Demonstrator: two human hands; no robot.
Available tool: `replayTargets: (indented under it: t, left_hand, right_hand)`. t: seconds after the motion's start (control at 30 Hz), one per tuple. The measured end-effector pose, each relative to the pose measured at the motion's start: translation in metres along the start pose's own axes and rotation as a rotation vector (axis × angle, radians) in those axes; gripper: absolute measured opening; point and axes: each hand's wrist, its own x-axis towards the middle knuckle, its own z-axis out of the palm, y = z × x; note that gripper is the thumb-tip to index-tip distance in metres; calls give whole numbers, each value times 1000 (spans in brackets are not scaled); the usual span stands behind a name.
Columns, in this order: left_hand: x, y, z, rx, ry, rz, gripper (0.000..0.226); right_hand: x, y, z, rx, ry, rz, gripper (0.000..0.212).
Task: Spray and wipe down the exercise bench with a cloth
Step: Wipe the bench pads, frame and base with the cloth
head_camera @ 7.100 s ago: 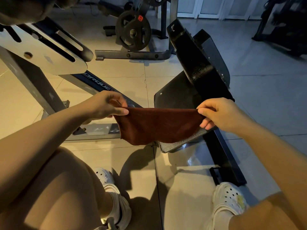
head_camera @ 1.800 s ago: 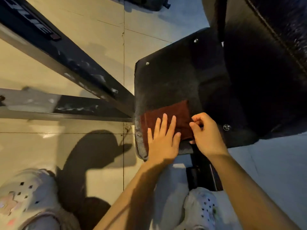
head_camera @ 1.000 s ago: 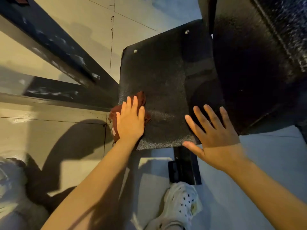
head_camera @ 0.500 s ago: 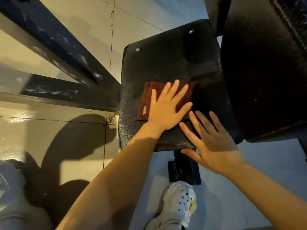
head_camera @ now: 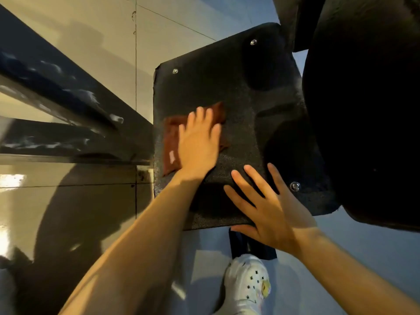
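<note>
Wiping is the step in hand: the brown cloth (head_camera: 173, 142) lies left of centre in the frame on the black bench pad (head_camera: 241, 110), pressed flat under the left hand (head_camera: 198, 144), its blurred fingers apparently straight. The right hand (head_camera: 270, 210), spread open and holding nothing, rests on the pad's lower edge. Next, I judge, the unwiped upper pad needs passes
</note>
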Motion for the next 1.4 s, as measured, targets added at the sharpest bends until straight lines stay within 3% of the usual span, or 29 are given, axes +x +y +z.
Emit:
replayTargets:
  t: [0.17, 0.3, 0.37, 0.43, 0.53, 0.7, 0.8, 0.9, 1.0, 1.07, 1.2, 1.4]
  left_hand:
    - [30, 90, 16, 3, -159, 479, 53]
    - [27, 76, 17, 43, -165, 605, 62]
    - [27, 54, 10, 61, -167, 534, 70]
    - [25, 18, 2, 35, -138, 327, 73]
    - [13, -51, -11, -25, -51, 8, 60]
    - [12, -52, -12, -95, 30, -171, 49]
    - [16, -16, -13, -100, -16, -106, 48]
    - [22, 63, -6, -152, -184, 301, 48]
    - [18, 137, 9, 84, -343, 569, 52]
    - [19, 142, 15, 132, -326, 566, 52]
    - [19, 97, 17, 32, -127, 560, 49]
    - [12, -22, -11, 13, -114, 97, 51]
  right_hand:
    - [1, 0, 0, 14, 7, -6, 74]
    - [0, 0, 0, 17, -22, -1, 75]
    - [0, 1, -1, 21, -15, 1, 75]
    - [-1, 0, -1, 27, -1, 0, 75]
    - [-1, -1, -2, 35, 1, 5, 75]
    - [-1, -1, -3, 38, -11, -1, 75]
    - [0, 0, -3, 51, -7, -4, 75]
    - [0, -1, 0, 42, 20, -10, 72]
    - [2, -2, 3, 70, 118, 0, 60]
    - [2, 0, 4, 85, 132, 9, 60]
    - [-1, 0, 2, 16, 34, -7, 70]
    - [-2, -1, 0, -3, 20, -8, 76]
